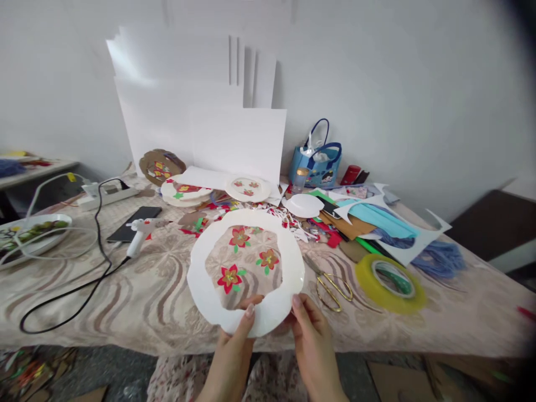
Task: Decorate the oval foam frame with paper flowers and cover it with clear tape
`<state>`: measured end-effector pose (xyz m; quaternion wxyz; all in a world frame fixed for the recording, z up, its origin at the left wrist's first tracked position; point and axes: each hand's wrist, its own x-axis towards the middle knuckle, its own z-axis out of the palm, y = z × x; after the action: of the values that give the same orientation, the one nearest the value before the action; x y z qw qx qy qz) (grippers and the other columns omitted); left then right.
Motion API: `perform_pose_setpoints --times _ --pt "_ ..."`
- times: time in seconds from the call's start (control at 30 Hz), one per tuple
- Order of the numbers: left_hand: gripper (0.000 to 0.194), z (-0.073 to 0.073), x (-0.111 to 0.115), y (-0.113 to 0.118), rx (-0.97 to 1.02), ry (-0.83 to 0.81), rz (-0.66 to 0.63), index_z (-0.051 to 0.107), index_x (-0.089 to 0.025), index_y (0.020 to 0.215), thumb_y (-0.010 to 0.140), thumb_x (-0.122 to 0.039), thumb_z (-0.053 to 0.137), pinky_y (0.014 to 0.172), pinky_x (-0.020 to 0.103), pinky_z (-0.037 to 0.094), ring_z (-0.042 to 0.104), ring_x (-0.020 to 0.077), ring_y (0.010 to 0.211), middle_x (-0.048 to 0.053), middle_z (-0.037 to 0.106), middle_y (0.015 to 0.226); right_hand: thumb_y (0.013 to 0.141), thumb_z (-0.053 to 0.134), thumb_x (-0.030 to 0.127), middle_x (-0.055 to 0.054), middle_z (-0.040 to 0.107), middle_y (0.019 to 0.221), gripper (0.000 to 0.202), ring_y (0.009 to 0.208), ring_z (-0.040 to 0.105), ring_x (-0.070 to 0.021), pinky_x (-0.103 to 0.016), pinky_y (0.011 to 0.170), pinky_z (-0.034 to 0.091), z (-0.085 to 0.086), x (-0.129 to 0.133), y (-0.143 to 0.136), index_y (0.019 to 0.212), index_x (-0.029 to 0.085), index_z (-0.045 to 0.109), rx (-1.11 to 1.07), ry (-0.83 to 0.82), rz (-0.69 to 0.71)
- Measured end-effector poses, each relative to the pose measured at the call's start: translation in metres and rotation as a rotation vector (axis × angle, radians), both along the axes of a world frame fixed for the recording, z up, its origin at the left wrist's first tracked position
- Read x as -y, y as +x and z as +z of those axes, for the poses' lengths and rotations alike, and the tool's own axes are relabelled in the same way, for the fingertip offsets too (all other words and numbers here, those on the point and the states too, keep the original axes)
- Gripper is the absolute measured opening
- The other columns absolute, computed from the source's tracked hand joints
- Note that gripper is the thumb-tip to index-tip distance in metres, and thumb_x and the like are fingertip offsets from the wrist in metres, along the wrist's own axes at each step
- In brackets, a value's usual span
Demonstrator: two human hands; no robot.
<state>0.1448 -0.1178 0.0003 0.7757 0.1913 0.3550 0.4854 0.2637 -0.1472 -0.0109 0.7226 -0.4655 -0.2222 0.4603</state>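
A white ring [201, 279] with a clear centre bearing three red and gold paper flowers with green leaves is held up over the table's front edge. My left hand [237, 340] grips its lower rim, the thumb on the front and fingers behind, partly seen through the clear centre. At the lower right rim, my right hand [312, 335] pinches the ring between thumb and fingers. Gold-handled scissors [333, 287] lie just right of the ring. A white glue gun [142, 234] rests to the left.
Yellow tape roll [364, 273] lies right of the scissors. Paper scraps, coloured sheets and decorated discs [248, 188] fill the table's back. A blue bag [320, 164] stands by the wall. Black cable [62, 324], phone [134, 223], power strip [109, 195] and plate [62, 223] are at left.
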Motion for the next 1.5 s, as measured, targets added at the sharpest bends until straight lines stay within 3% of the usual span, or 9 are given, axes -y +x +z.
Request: perform_pose_setpoints --times 0.2,0.37,0.47,0.57,0.77,0.97,1.17,1.33,1.5 --pt "0.034 -0.008 0.008 0.006 0.019 0.078 -0.056 0.072 -0.015 0.092 0.067 -0.037 0.077 0.099 0.042 0.041 0.06 0.03 0.106 0.012 0.071 0.099 0.074 0.07 0.04 0.0 0.068 0.074 0.021 0.06 0.056 -0.0142 -0.024 0.053 0.041 -0.001 0.002 0.003 0.084 0.021 0.067 -0.067 -0.058 -0.042" --pt "0.069 -0.017 0.005 -0.006 0.026 0.179 -0.173 0.061 -0.017 0.118 0.06 -0.049 0.079 0.096 0.043 0.042 0.059 0.0327 0.107 0.014 0.069 0.106 0.071 0.073 0.038 0.003 0.064 0.064 0.022 0.053 0.054 -0.0117 -0.021 0.047 0.039 -0.004 0.005 0.019 0.084 0.022 0.067 -0.12 -0.094 -0.101" --pt "0.084 -0.018 -0.01 -0.028 -0.02 0.176 -0.149 0.05 -0.019 0.13 0.06 -0.057 0.075 0.088 0.043 0.047 0.06 0.0334 0.104 0.015 0.068 0.108 0.071 0.074 0.036 0.002 0.065 0.064 0.021 0.055 0.056 -0.0118 -0.02 0.048 0.041 -0.004 0.011 0.031 0.083 0.02 0.068 -0.098 -0.098 -0.097" --pt "0.07 -0.009 -0.034 -0.053 -0.199 0.207 -0.042 0.044 -0.024 0.132 0.073 -0.054 0.066 0.084 0.038 0.048 0.061 0.0278 0.103 0.011 0.064 0.118 0.068 0.076 0.034 0.0 0.07 0.074 0.02 0.066 0.062 -0.0139 -0.019 0.055 0.047 -0.009 0.019 0.042 0.08 0.02 0.069 -0.099 -0.109 -0.104" --pt "0.043 0.023 -0.073 -0.072 -0.616 0.588 -0.007 0.048 -0.019 0.12 0.087 -0.046 0.051 0.077 0.03 0.046 0.059 0.0196 0.094 0.009 0.064 0.108 0.061 0.08 0.036 -0.004 0.073 0.086 0.031 0.078 0.067 -0.0214 -0.025 0.062 0.053 -0.025 0.03 0.059 0.087 0.021 0.071 -0.104 -0.185 -0.112" --pt "0.023 0.028 -0.074 -0.063 -0.837 0.868 0.008 0.049 -0.023 0.111 0.092 -0.036 0.045 0.082 0.031 0.045 0.058 0.0184 0.099 0.007 0.061 0.11 0.064 0.078 0.036 -0.004 0.073 0.089 0.034 0.08 0.067 -0.0218 -0.024 0.062 0.054 -0.022 0.033 0.059 0.094 0.023 0.071 -0.075 -0.143 -0.186" --pt "0.036 0.029 -0.069 -0.063 -1.135 1.09 -0.068 0.048 -0.031 0.129 0.094 -0.029 0.04 0.084 0.029 0.042 0.056 0.0178 0.099 0.004 0.057 0.112 0.058 0.081 0.036 -0.004 0.074 0.088 0.036 0.078 0.068 -0.0228 -0.026 0.061 0.054 -0.022 0.035 0.062 0.09 0.023 0.073 -0.118 -0.204 -0.147" --pt "0.039 0.027 -0.071 -0.062 -1.154 1.081 -0.042 0.048 -0.028 0.132 0.093 -0.03 0.042 0.076 0.028 0.044 0.057 0.0179 0.09 0.005 0.059 0.104 0.055 0.081 0.039 -0.005 0.074 0.084 0.03 0.07 0.067 -0.0223 -0.027 0.057 0.054 -0.012 0.038 0.06 0.079 0.022 0.073 -0.067 -0.223 -0.122" --pt "0.036 0.025 -0.068 -0.058 -0.924 0.906 -0.039 0.055 -0.025 0.123 0.089 -0.034 0.05 0.082 0.028 0.044 0.057 0.0198 0.099 0.005 0.062 0.113 0.058 0.078 0.041 -0.003 0.074 0.08 0.03 0.068 0.067 -0.0201 -0.026 0.059 0.053 -0.013 0.038 0.054 0.082 0.022 0.072 -0.075 -0.233 -0.177"
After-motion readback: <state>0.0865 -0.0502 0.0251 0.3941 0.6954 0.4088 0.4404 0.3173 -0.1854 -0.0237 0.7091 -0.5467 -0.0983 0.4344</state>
